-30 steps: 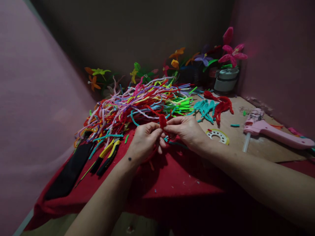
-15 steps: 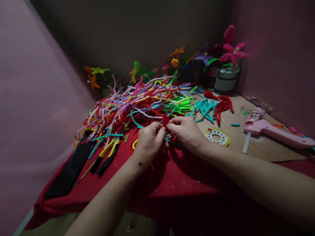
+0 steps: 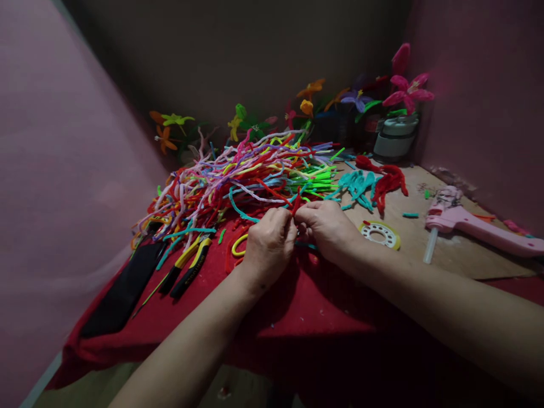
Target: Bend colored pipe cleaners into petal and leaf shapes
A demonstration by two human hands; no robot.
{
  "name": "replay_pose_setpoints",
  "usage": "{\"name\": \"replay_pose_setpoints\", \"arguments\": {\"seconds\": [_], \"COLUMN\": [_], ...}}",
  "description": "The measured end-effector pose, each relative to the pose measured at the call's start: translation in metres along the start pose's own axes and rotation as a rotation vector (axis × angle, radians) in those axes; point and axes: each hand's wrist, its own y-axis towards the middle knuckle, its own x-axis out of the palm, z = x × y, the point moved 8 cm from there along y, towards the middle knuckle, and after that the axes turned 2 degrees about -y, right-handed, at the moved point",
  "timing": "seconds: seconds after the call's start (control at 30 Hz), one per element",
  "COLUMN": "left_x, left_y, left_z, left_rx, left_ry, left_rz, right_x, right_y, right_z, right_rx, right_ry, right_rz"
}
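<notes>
Both hands meet over the front middle of the red-covered table (image 3: 170, 331). My left hand (image 3: 272, 241) is closed, its fingers pinching a red pipe cleaner (image 3: 296, 205). From the other side my right hand (image 3: 325, 226) pinches the same red piece, which shows only as a short stretch between the fingertips. Just behind the hands lies a big heap of multicoloured pipe cleaners (image 3: 238, 164). Beside my left hand is a yellow loop handle (image 3: 238, 245), partly covered by the hand. A yellow-rimmed white tape roll (image 3: 379, 234) lies right of my right hand.
Yellow-black pliers (image 3: 191, 266) and a black flat pouch (image 3: 123, 292) lie on the left. On a board at right are turquoise pieces (image 3: 357, 187), red pieces (image 3: 387, 184) and a pink glue gun (image 3: 467, 224). Pipe-cleaner flowers (image 3: 408, 93) stand along the back.
The broad red fuzzy shape that stood up between the fingertips has turned, and now a narrow red strand shows. My left hand has rolled over, its back more toward me. The view has shifted slightly.
</notes>
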Motion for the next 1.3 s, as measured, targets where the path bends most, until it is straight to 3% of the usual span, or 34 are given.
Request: {"name": "replay_pose_setpoints", "arguments": {"seconds": [0.33,0.43,0.7,0.9,1.0,1.17,1.3], "left_x": [-0.001,-0.004,0.005,-0.001,-0.001,0.013,0.016], "left_y": [0.000,0.000,0.002,0.002,0.001,-0.003,-0.006], "left_z": [0.002,-0.001,-0.022,-0.017,-0.020,-0.034,-0.034], "left_rx": [0.049,0.005,-0.341,-0.297,-0.339,-0.613,-0.766], "left_ry": [0.103,0.057,-0.239,-0.198,-0.284,-0.746,-0.937], "left_rz": [0.025,0.037,-0.103,-0.071,-0.065,-0.188,-0.257], "right_x": [0.006,0.007,-0.003,0.003,0.002,0.004,0.007], "right_y": [-0.001,-0.002,-0.007,-0.016,-0.016,-0.009,-0.008], "right_z": [0.005,0.003,-0.025,-0.046,-0.044,-0.027,-0.023], "right_rx": [-0.014,-0.033,-0.269,-0.441,-0.432,-0.264,-0.235], "right_ry": [0.118,0.095,-0.463,-0.789,-0.719,-0.343,-0.221], "right_rz": [-0.042,-0.057,0.083,0.129,0.124,-0.057,-0.135]}}
